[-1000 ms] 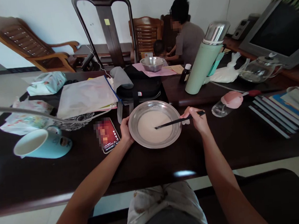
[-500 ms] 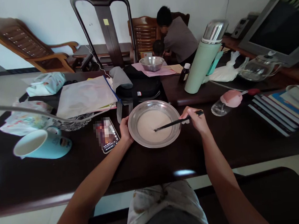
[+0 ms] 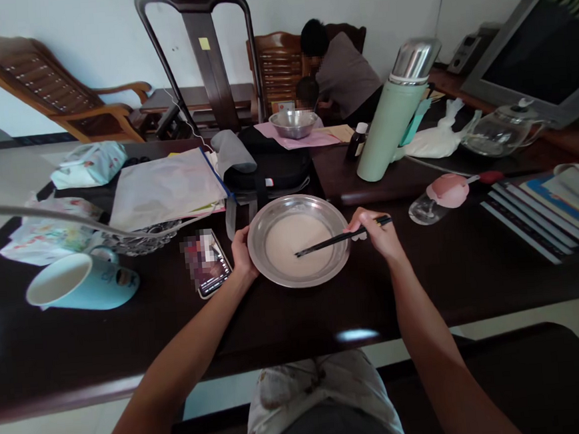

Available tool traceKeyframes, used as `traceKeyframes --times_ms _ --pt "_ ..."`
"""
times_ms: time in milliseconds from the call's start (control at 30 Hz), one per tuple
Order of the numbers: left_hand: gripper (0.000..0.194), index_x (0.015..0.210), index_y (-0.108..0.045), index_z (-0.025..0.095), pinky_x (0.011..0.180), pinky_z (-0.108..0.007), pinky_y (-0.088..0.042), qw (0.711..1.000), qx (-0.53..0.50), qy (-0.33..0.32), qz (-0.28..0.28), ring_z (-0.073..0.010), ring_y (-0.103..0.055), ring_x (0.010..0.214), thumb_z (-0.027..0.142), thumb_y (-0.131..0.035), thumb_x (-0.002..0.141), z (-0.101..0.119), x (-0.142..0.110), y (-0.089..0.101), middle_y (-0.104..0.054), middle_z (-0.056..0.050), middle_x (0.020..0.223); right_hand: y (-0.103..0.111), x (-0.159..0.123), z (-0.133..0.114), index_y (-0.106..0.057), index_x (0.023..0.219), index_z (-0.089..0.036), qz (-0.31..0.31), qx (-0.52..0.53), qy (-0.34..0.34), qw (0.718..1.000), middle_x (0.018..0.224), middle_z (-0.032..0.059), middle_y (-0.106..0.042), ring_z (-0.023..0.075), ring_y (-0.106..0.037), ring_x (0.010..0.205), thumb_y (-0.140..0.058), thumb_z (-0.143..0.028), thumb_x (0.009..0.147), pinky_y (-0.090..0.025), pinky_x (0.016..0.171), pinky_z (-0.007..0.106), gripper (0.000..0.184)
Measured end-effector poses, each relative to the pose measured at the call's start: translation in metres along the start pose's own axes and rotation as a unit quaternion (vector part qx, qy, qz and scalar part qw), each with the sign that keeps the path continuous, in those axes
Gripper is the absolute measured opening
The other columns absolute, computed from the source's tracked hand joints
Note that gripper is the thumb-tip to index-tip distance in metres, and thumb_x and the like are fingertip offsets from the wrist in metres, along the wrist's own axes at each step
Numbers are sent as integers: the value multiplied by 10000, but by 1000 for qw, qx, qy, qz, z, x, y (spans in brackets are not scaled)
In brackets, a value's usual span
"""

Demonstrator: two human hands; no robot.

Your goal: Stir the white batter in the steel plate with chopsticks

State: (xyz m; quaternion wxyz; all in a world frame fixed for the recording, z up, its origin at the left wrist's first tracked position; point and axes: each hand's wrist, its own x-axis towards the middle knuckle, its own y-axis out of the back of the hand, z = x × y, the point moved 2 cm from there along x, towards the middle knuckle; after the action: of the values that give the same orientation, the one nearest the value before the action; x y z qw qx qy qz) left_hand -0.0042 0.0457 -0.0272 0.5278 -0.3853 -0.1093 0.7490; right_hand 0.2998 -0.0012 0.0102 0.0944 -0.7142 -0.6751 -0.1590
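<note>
A round metal bowl (image 3: pixel 274 274) with pale batter sits on the dark table (image 3: pixel 474 269) in front of me. My left hand (image 3: pixel 242 254) grips the bowl's left rim. My right hand (image 3: pixel 374 234) is closed on a pair of black chopsticks (image 3: pixel 339 238), whose tips rest in the batter near the bowl's middle. A phone (image 3: pixel 207 262) with a lit screen lies just left of my left hand.
A blue mug (image 3: pixel 81 282) lies on its side at the left. A green thermos (image 3: pixel 392 115), a pink-lidded bottle (image 3: pixel 441 196), a glass teapot (image 3: pixel 503 132) and stacked books (image 3: pixel 544 213) stand to the right. A black bag (image 3: pixel 270 165) and papers (image 3: pixel 167 186) lie behind. Two people are at the back.
The chopstick tips have shifted slightly left in the batter. The person at the back has bent down to the left.
</note>
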Motion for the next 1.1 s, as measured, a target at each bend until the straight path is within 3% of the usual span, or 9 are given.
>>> traceKeyframes --times_ms 133,333,433,567,667,800,900,1000,1100 --pt "161 692 -696 220 832 -427 -657 1000 0 5 -4 -360 -805 899 339 -803 672 0 2 2 -710 -28 622 -8 0 -1 -844 742 -277 -38 -28 3 999 821 45 -833 225 -810 822 -768 -781 895 -658 832 382 533" --pt "110 675 -711 217 807 -412 -656 1000 -2 2 1 -345 -800 878 315 -761 688 0 0 0 -708 -37 616 4 1 0 -795 649 -266 65 6 8 998 705 42 -793 204 -772 684 -748 -739 937 -615 674 342 556" --pt "98 682 -703 221 784 -409 -658 1000 2 4 8 -336 -796 859 310 -733 710 1 0 0 -713 -31 617 2 -1 -2 -803 643 -262 20 18 11 1000 690 40 -770 190 -743 654 -743 -733 944 -595 641 329 562" --pt "116 699 -703 222 791 -410 -658 1000 1 5 6 -337 -799 853 319 -766 707 1 0 0 -716 -27 624 -8 0 -3 -855 741 -273 -52 -22 5 998 793 47 -819 219 -793 803 -758 -769 910 -649 816 377 533" --pt "95 700 -715 221 792 -413 -657 1000 2 13 3 -347 -802 873 310 -747 711 1 0 0 -727 -39 632 -7 2 -2 -848 745 -280 -7 -39 8 999 819 49 -843 239 -815 853 -764 -783 896 -652 849 394 532" --pt "81 691 -712 224 796 -411 -656 1000 -1 14 2 -341 -800 872 297 -726 721 2 -1 -1 -725 -35 627 1 1 -1 -795 659 -267 58 -3 1 998 727 49 -804 224 -790 713 -745 -768 922 -636 703 363 568" --pt "88 671 -704 221 811 -407 -652 1000 -5 11 4 -342 -799 878 297 -730 709 2 -1 -1 -712 -41 617 0 -1 -1 -795 647 -265 8 13 -6 1000 704 43 -780 203 -758 665 -740 -766 928 -625 674 347 577" --pt "111 664 -698 220 830 -405 -648 1000 -6 6 2 -339 -799 874 304 -769 680 2 -1 -1 -704 -38 618 -7 -1 -2 -826 702 -274 -55 -5 -12 998 764 41 -799 219 -786 754 -752 -782 907 -657 793 382 553" --pt "113 670 -704 222 830 -400 -645 1000 -8 5 0 -335 -798 872 305 -781 670 2 0 -1 -697 -30 612 -9 1 -1 -839 738 -285 -34 -29 -3 999 814 45 -832 249 -813 866 -767 -790 888 -657 874 413 532"
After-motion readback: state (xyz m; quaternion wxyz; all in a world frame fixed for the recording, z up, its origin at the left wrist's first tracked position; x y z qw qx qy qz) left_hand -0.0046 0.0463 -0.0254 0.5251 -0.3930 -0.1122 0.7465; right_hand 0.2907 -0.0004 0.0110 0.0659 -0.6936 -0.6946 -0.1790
